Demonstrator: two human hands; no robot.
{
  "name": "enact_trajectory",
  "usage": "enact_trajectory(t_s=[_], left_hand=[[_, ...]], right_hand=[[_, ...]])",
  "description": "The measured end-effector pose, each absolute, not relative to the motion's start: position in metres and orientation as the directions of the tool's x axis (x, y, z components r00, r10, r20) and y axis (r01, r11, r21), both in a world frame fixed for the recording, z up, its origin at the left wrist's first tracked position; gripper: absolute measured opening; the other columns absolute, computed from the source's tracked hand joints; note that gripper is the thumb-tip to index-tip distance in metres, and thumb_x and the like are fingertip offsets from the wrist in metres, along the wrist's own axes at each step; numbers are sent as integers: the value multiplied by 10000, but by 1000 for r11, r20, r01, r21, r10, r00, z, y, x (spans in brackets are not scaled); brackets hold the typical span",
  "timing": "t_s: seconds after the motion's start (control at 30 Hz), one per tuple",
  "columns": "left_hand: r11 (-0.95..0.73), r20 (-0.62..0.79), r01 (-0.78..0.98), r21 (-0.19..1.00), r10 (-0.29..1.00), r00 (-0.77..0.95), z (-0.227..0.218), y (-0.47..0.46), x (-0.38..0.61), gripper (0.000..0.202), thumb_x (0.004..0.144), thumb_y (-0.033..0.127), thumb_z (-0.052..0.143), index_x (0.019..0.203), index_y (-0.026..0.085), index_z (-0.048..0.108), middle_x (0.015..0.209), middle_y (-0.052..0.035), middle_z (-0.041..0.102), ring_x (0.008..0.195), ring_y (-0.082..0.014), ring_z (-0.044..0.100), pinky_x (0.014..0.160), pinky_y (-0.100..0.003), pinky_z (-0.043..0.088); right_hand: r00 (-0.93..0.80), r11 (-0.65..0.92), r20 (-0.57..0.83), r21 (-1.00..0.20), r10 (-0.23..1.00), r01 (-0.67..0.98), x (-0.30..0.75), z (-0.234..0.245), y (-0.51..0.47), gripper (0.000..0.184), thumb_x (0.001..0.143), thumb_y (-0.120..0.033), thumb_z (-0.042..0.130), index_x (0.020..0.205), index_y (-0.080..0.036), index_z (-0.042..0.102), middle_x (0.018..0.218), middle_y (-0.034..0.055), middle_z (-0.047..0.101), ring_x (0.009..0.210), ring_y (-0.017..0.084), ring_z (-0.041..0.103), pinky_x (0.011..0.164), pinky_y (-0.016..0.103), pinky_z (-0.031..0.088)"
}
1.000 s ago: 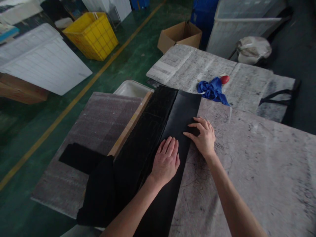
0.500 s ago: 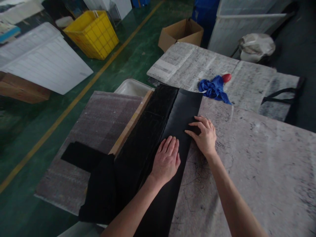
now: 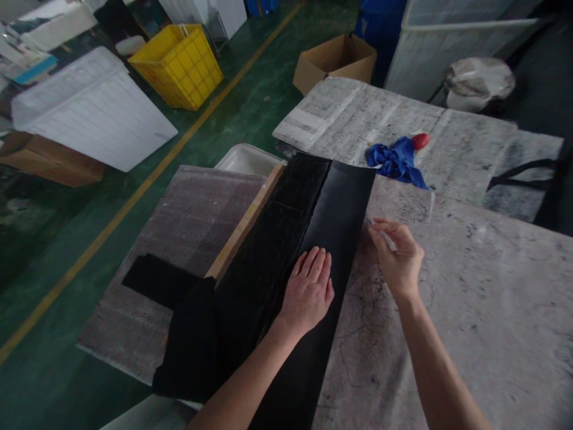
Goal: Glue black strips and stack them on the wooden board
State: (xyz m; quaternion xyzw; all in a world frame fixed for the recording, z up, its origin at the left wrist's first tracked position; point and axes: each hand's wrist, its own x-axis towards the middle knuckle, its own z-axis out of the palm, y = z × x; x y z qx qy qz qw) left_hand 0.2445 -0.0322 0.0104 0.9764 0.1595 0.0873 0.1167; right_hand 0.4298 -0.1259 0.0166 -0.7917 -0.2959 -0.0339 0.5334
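The right hand [image 3: 398, 258] has come off the black sheet [image 3: 344, 200], where its fingers lay on the right-hand edge half a second ago. It now hangs just right of that edge, over the grey table [image 3: 483, 298]. Its fingers are curled in, and thumb and forefinger pinch a small pale piece [image 3: 388, 240]; what it is made of is too small to tell. The left hand [image 3: 308, 291] has hardly shifted: it lies palm down on the sheet at centre frame, fingers straight, close together and pressed flat.

The sheet runs as a long smooth strip from upper centre down past the bottom edge of the frame. Its left side touches a stack of black fabric [image 3: 273, 239], and a wooden strip [image 3: 245, 222] borders that stack on the left. A blue cloth [image 3: 396, 161] and a red thing [image 3: 421, 141] lie beyond the far end of the sheet, at upper right. A yellow crate [image 3: 179, 63] and a cardboard box [image 3: 338, 57] stand on the green floor at the top.

As I judge it, only one palm now holds the sheet. Its far end is free, so a sideways push could swing it askew or slide it over the stack. The pale piece is held only at the fingertips and could slip and drop
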Motion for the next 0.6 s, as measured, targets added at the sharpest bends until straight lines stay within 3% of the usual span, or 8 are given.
enact_trajectory(t_s=[0.3, 0.5, 0.6], left_hand=[[-916, 130, 295, 271, 339, 932, 12, -33, 244, 512, 980, 223, 400, 1475, 90, 394, 1546, -106, 442, 1477, -233, 332, 1241, -439, 293], [-915, 116, 305, 263, 344, 932, 13, -33, 244, 533, 978, 219, 401, 1497, 107, 361, 1576, -94, 402, 1486, -232, 315, 1242, -444, 286], [-919, 119, 305, 249, 341, 932, 12, -34, 244, 537, 973, 225, 420, 1495, 110, 367, 1575, -91, 405, 1483, -233, 321, 1243, -438, 289]], right_hand=[[757, -394, 352, -690, 550, 607, 382, 15, -156, 91, 947, -306, 584, 939, -258, 661, 1066, 62, 693, 1003, 234, 652, 889, 416, 538], [676, -465, 364, -516, 641, 719, 381, 4, -152, 210, 940, -353, 603, 1074, -243, 721, 1282, 113, 612, 1273, 313, 518, 1038, 508, 463], [674, -484, 362, -489, 644, 725, 384, -1, -147, 221, 952, -346, 588, 1102, -272, 733, 1293, 90, 619, 1285, 302, 517, 1046, 506, 454]])
